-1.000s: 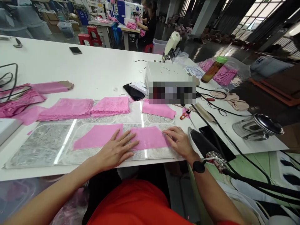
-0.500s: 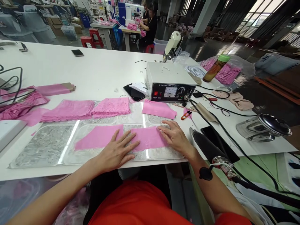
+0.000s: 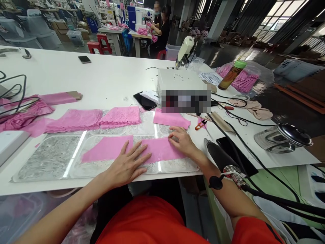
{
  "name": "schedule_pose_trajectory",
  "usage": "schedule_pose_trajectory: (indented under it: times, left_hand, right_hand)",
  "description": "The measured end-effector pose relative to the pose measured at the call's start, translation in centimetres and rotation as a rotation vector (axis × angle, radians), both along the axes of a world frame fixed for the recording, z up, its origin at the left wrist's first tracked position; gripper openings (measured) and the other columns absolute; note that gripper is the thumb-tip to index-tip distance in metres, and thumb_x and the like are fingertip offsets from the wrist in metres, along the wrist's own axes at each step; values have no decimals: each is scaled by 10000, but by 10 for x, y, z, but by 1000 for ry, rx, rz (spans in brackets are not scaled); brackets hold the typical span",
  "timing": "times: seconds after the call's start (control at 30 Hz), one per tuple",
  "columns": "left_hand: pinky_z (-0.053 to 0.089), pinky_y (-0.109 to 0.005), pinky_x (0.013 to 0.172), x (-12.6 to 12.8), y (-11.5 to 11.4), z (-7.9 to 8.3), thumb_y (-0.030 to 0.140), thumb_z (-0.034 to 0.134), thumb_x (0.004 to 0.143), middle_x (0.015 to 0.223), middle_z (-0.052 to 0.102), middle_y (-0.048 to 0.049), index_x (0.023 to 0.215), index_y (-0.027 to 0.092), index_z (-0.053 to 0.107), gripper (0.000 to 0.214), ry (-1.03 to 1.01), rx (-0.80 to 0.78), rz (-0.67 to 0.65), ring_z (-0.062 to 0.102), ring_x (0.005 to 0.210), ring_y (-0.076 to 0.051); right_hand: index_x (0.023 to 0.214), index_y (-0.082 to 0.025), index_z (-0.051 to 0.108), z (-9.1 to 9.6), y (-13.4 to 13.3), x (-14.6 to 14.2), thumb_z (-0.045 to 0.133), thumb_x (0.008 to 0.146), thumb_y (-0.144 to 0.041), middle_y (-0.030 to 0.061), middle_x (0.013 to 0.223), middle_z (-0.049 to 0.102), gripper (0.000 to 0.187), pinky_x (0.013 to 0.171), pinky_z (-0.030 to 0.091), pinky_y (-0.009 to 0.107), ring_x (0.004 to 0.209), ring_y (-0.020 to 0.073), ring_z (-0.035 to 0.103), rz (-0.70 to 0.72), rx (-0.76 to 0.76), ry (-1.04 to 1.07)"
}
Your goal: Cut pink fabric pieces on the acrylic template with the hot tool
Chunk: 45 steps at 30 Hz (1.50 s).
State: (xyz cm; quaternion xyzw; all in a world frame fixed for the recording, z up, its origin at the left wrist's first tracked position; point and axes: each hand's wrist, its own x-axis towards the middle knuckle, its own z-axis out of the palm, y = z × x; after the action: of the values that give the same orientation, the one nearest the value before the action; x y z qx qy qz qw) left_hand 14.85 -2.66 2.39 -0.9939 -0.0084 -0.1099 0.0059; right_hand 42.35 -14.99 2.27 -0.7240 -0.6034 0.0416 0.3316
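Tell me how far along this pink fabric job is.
Done: the left pink piece and right pink piece lie end to end on the clear plate, meeting under the left hand, which presses flat on them. In hand: the right hand has its fingertips at the right pink piece's far edge. Not yet touched: the black handheld tool beside the plate, two lace stacks and a loose pink piece behind.

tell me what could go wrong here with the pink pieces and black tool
The left hand lies flat where the left pink piece and right pink piece seem to meet; if the right hand pulls the right piece's top edge, they might shift. The black tool lies at the table edge beside the right forearm; a nudge or its cable could drag it off.
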Motion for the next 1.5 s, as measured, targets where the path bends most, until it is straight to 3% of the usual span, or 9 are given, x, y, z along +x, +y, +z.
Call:
schedule_pose_trajectory:
  times: [0.43, 1.1, 1.3, 1.5]
  left_hand:
    - [-5, -585, 1182, -3, -4, -3, 440, 423, 1001, 1521, 409, -91, 1434, 250, 453, 474, -34, 24, 1, 280, 1449, -308]
    - [48, -612, 1175, -4, -6, -1, 443, 453, 990, 1499, 440, -99, 1417, 253, 477, 468, -9, -23, 17, 294, 1443, -319]
    - [33, -580, 1186, -3, -3, -3, 420, 396, 1013, 1507, 427, -100, 1420, 230, 475, 456, -63, -4, -5, 288, 1449, -298]
    - [19, -554, 1190, -2, 0, -5, 414, 381, 1019, 1509, 428, -80, 1437, 254, 452, 453, -85, -3, -27, 291, 1449, -283]
  right_hand:
    - [770, -207, 626, -1, 5, 2, 545, 823, -180, 109, 1224, 630, 100, 964, 453, 505, 1144, 273, 543, 57, -11, -46]
    - [762, -201, 610, -1, 15, 3, 543, 818, -164, 119, 1216, 632, 95, 943, 484, 497, 1138, 283, 556, 57, -10, -103]
    - [874, -222, 627, 7, -18, 2, 570, 825, -199, 96, 1212, 626, 78, 1003, 467, 484, 1151, 259, 559, -41, 64, -62]
    - [846, -229, 645, 3, -63, -3, 625, 815, -277, 96, 1187, 641, 61, 1003, 466, 501, 1157, 269, 558, -162, 73, -57]
